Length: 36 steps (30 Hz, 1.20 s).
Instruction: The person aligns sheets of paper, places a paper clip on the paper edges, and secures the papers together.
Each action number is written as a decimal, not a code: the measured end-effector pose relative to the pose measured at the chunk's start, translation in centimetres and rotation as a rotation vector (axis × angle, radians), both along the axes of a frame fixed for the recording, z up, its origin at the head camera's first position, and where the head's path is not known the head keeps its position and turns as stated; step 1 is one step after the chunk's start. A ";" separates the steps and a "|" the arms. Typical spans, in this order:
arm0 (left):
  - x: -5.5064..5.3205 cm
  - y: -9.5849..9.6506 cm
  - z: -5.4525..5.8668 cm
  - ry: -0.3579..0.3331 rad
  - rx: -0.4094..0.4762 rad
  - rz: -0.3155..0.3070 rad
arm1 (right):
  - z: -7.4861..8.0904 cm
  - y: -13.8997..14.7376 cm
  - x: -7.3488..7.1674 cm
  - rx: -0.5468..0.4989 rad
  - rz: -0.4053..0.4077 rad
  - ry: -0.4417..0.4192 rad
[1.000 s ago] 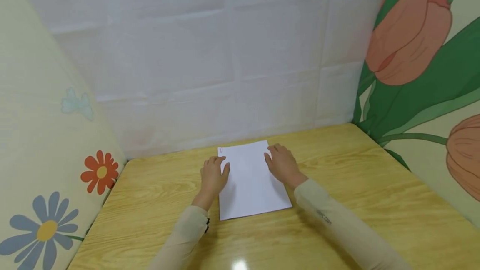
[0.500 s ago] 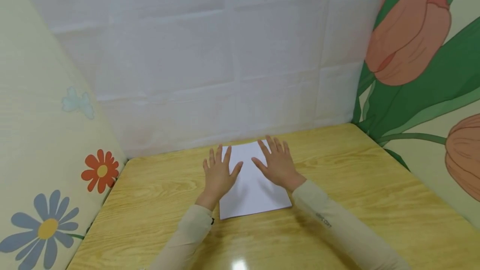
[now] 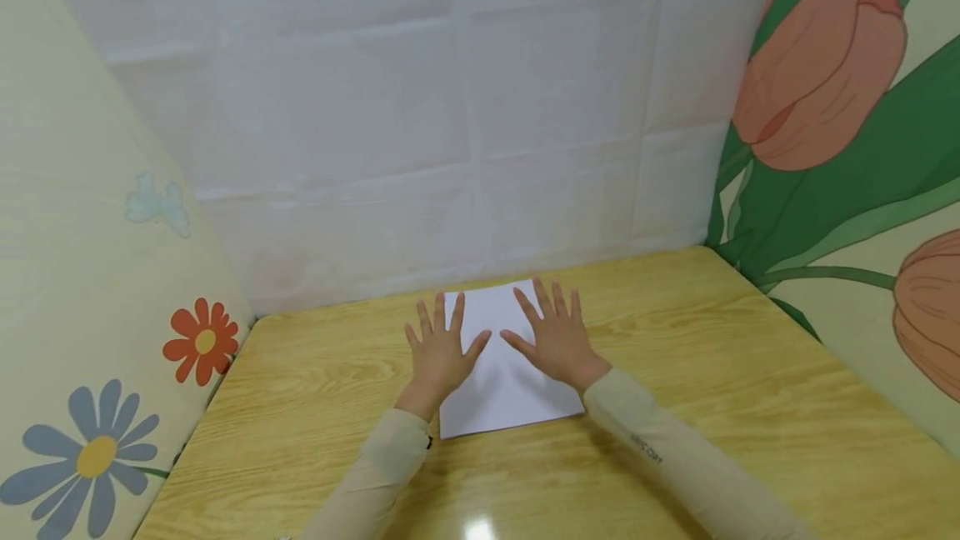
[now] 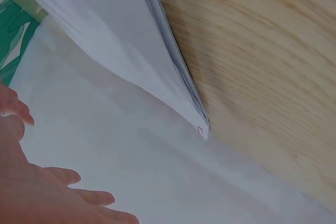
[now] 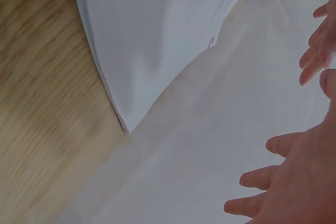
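A stack of white paper sheets (image 3: 495, 407) lies on the wooden table, its upper part partly covered by both hands in the head view. A small red paper clip (image 4: 200, 130) sits at the stack's far left corner; the left hand hides it in the head view. My left hand (image 3: 441, 357) hovers over the left edge with fingers spread and straight. Over the right edge, my right hand (image 3: 557, 340) is spread the same way, the two thumbs pointing at each other. In both wrist views the palms show apart from the paper, holding nothing.
The wood-grain table (image 3: 315, 373) reaches back to a creased white sheet (image 3: 337, 107) hanging behind it. A wall with painted flowers (image 3: 97, 457) stands at the left, and one with large tulips (image 3: 817, 82) at the right.
Both hands were beside the stack's edges with curled fingers. They have since spread their fingers and moved inward over the paper. The stack has stayed in place.
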<state>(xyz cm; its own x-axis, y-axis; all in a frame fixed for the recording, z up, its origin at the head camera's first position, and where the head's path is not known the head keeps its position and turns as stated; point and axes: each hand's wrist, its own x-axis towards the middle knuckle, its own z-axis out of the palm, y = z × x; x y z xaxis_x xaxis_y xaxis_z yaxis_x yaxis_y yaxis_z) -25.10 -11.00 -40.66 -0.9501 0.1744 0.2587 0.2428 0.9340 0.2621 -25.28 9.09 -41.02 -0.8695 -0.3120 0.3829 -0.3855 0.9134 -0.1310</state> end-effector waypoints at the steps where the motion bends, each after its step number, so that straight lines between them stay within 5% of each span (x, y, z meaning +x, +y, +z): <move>1: 0.0 0.0 0.0 -0.010 0.003 0.000 | -0.1 0.0 0.1 0.000 -0.004 -0.014; 12: -0.1 -0.3 -1.0 -0.058 -0.032 -0.006 | -0.9 -0.1 0.1 0.001 -0.047 -0.148; 24: -0.1 -0.2 -1.4 -0.113 -0.043 0.046 | -0.9 0.1 0.4 0.015 -0.067 -0.192; 36: 0.0 -0.2 -1.4 -0.099 -0.043 0.028 | -1.1 0.2 0.3 0.013 -0.081 -0.202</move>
